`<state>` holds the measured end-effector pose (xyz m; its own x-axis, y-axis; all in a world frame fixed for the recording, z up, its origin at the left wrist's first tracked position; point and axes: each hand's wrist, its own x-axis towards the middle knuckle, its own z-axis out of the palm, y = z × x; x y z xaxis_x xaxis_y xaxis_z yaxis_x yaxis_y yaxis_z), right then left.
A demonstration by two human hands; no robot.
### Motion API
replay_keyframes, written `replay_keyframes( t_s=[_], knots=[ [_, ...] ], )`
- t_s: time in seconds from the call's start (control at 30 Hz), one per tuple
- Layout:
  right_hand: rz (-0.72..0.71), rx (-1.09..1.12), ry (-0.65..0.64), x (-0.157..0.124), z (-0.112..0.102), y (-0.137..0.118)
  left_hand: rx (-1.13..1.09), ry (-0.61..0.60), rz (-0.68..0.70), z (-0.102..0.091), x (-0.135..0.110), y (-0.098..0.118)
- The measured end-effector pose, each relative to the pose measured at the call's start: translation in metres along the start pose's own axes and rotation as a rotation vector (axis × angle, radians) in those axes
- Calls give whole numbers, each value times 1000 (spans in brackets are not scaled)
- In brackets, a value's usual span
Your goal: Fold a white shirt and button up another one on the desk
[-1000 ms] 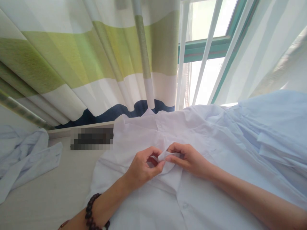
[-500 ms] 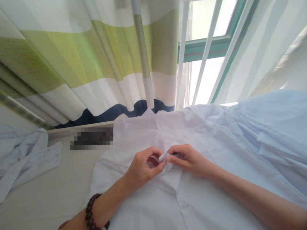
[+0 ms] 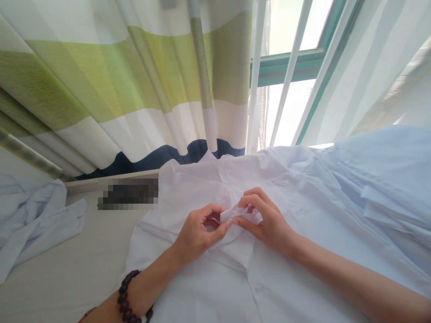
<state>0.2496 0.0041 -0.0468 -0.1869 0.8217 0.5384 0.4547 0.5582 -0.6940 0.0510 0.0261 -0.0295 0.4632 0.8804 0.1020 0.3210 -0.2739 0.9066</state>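
A white button-front garment (image 3: 286,278) lies spread out under both my hands, with a raised fold of its front edge between them. My left hand (image 3: 202,231) pinches this fold between thumb and fingers from the left. On the other side, my right hand (image 3: 266,220) has its thumb against the cloth near the left thumb. Its index finger is bent and lifted a little above the fold, which passes between finger and thumb. A dark beaded bracelet (image 3: 124,296) circles my left wrist. Any button between the fingertips is too small to make out.
More white cloth (image 3: 43,220) lies crumpled on the pale surface (image 3: 84,269) at left. A blurred-out dark object (image 3: 128,194) rests near the back edge. Behind hang green and white curtains (image 3: 151,76), beside a window with white bars (image 3: 289,67). Light bluish cloth (image 3: 387,166) is heaped at right.
My right hand's fingers have lifted and spread apart from its thumb, showing more of the fold. The left hand has hardly moved and keeps its pinch.
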Motion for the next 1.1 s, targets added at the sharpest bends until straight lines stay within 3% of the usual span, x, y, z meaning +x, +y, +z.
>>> replay_keyframes(
  t_s=[0.2, 0.33, 0.6, 0.77, 0.93, 1.1],
  knots=[
    [-123, -165, -64, 2, -2, -1, -30, -38, 19, -2, 0, -2],
    [-138, -108, -140, 3, -3, -1, -79, -66, 26, -2, 0, -2],
    [-149, -17, -156, 5, -3, 0, -139, -105, 49, -3, 1, -4],
    [-144, -20, -175, 4, -4, 0, -116, -64, 83, -2, 2, -3],
    [-261, -32, -157, 2, -5, 1, 10, -1, 202, 0, 0, 1],
    [-367, -117, -135, 2, -6, 1, 118, 79, 429, -1, 0, 3]
  ],
)
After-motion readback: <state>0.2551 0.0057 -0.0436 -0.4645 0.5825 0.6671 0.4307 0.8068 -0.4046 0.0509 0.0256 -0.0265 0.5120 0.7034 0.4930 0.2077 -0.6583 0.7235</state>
